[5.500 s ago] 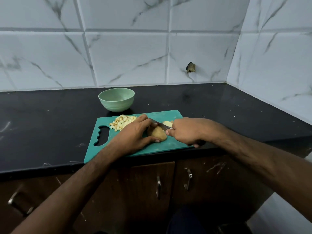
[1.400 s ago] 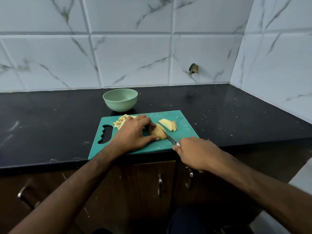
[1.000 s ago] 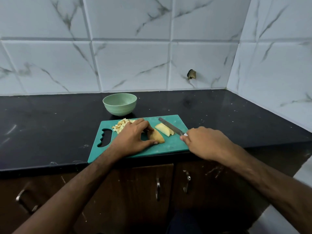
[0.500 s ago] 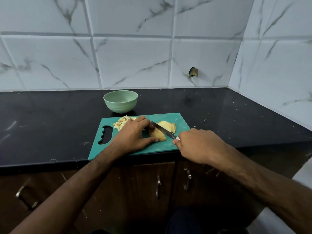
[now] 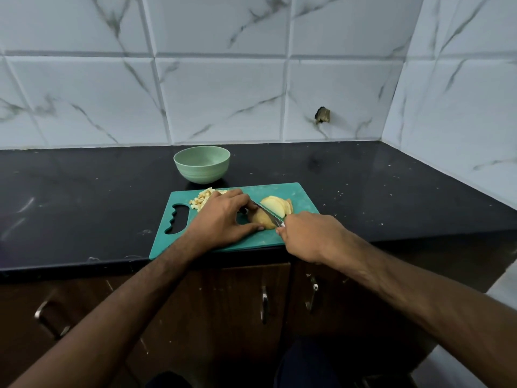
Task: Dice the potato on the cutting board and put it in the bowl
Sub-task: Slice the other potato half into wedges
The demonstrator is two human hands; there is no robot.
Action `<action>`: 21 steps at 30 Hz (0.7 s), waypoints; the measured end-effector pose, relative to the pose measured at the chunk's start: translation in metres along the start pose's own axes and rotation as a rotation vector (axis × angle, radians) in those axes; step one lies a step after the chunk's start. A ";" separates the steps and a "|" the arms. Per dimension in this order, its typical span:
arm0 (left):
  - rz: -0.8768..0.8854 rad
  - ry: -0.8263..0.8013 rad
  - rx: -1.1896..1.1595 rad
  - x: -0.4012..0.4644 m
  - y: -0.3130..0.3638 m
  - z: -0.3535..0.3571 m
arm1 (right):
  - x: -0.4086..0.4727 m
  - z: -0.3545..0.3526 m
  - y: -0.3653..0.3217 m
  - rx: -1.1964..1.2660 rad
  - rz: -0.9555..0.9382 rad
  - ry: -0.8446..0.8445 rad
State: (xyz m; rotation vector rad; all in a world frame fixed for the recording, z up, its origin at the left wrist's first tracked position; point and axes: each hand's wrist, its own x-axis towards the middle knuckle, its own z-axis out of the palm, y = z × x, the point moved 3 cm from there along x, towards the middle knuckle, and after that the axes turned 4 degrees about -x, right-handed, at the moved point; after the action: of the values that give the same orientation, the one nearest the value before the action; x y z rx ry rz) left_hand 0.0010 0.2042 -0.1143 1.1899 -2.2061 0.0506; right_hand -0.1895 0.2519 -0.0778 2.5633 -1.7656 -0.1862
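A teal cutting board (image 5: 303,196) lies at the front edge of the black counter. On it, my left hand (image 5: 221,219) grips a brown potato piece (image 5: 263,218) between thumb and fingers. My right hand (image 5: 310,236) holds a knife (image 5: 268,212) whose blade runs across the top of that piece. Cut potato slices (image 5: 277,205) lean together just behind the blade. A pile of diced potato (image 5: 202,201) sits at the board's far left, partly hidden by my left hand. The pale green bowl (image 5: 202,168) stands behind the board; I see nothing in it.
The black counter (image 5: 391,197) runs to a tiled wall at the back and a side wall on the right. Brown cabinet doors with metal handles (image 5: 264,303) are below the counter edge. The board's handle cutout (image 5: 177,222) faces left.
One second ago the knife was lifted off to the right of the slices. It has come back down onto the potato piece under my left hand, and the blade now sits lower.
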 end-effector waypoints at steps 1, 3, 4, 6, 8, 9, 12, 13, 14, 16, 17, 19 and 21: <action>-0.010 0.003 0.005 -0.001 0.001 -0.001 | -0.002 0.001 0.001 0.007 -0.004 -0.020; -0.026 0.003 0.009 -0.001 0.002 -0.002 | -0.009 0.004 0.004 0.032 -0.005 -0.040; -0.030 0.005 0.011 -0.001 0.002 -0.002 | -0.015 0.006 0.006 0.033 -0.006 -0.034; -0.028 -0.001 0.014 -0.001 0.002 -0.004 | -0.029 0.009 0.012 0.033 -0.004 -0.015; -0.022 -0.011 0.002 -0.001 0.000 -0.003 | -0.044 0.014 0.019 0.014 -0.006 -0.009; -0.020 -0.011 -0.013 -0.002 0.000 -0.002 | -0.050 0.017 0.020 -0.012 -0.012 0.003; -0.023 -0.002 -0.050 -0.002 0.000 0.000 | -0.061 0.020 0.021 -0.089 -0.021 0.057; -0.025 -0.004 -0.055 -0.001 -0.001 0.000 | -0.061 0.016 0.022 -0.108 -0.017 0.057; -0.028 -0.002 -0.059 -0.001 -0.001 0.001 | -0.059 0.011 0.024 -0.123 -0.005 0.054; -0.032 0.010 -0.069 -0.001 -0.002 0.001 | -0.054 -0.001 0.030 -0.112 0.043 0.067; -0.027 0.016 -0.070 -0.001 -0.003 0.002 | -0.051 -0.006 0.034 -0.087 0.067 0.081; -0.014 0.020 -0.058 -0.001 -0.002 0.002 | -0.045 -0.013 0.041 -0.032 0.096 0.093; -0.004 0.012 -0.046 -0.001 -0.001 0.002 | -0.042 -0.018 0.041 -0.006 0.092 0.078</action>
State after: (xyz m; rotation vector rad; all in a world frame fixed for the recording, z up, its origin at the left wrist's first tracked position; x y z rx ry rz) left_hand 0.0013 0.2032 -0.1165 1.1660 -2.1829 0.0048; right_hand -0.2408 0.2755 -0.0532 2.4425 -1.8471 -0.0886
